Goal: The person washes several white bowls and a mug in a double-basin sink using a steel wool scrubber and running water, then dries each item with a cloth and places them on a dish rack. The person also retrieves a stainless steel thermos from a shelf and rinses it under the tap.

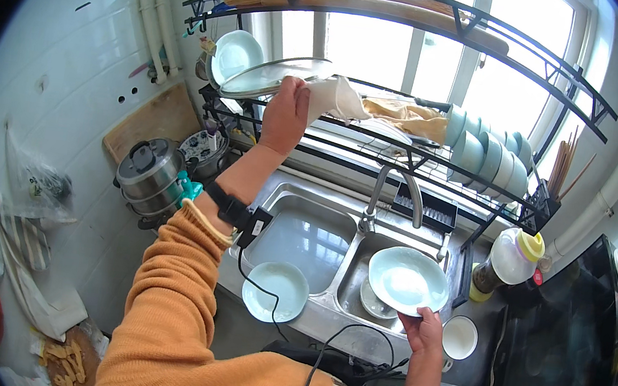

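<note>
My left hand (286, 115) is raised to the dish rack over the sink, its fingers closed on a white cloth (335, 100). Just behind that hand, a glass pot lid with a metal rim (277, 76) leans on the rack. A pale blue plate (408, 280) is held at its near edge by my right hand (424, 331), tilted over the right sink basin (355, 262). Partly hidden under this plate, a bowl (375, 302) sits in the basin. Another pale blue plate (275, 292) rests at the front edge of the left basin (305, 227), which holds water.
Over the divider stands a curved faucet (415, 197). Stacked pale blue bowls (489, 160) and a tan cloth (408, 118) occupy the rack (315, 144). A white mug (459, 337) and a plastic jar (512, 255) are at right, a steel steamer pot (150, 176) at left. A black cable (317, 362) crosses my front.
</note>
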